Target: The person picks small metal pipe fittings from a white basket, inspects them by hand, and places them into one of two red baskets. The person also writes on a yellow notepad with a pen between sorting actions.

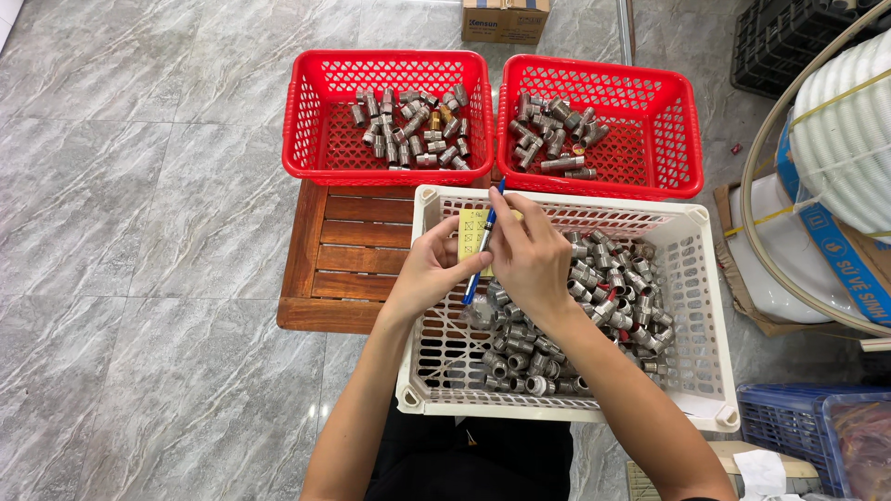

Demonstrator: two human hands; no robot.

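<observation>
My left hand [430,269] holds a small yellow pad of paper [471,232] over the white plastic crate [691,306]. My right hand [527,252] grips a blue pen [483,243] with its tip against the pad. Below both hands the crate holds several grey metal pipe fittings [613,288]. Two red baskets, the left one [306,121] and the right one [677,121], stand side by side beyond the crate, each with several similar metal fittings inside.
A low wooden slatted stand [343,250] sits under the baskets on a grey marble-tile floor. A cardboard box [504,20] is at the back. White coiled hose [849,130] and a black crate [780,42] stand at right; a blue crate [798,427] at bottom right.
</observation>
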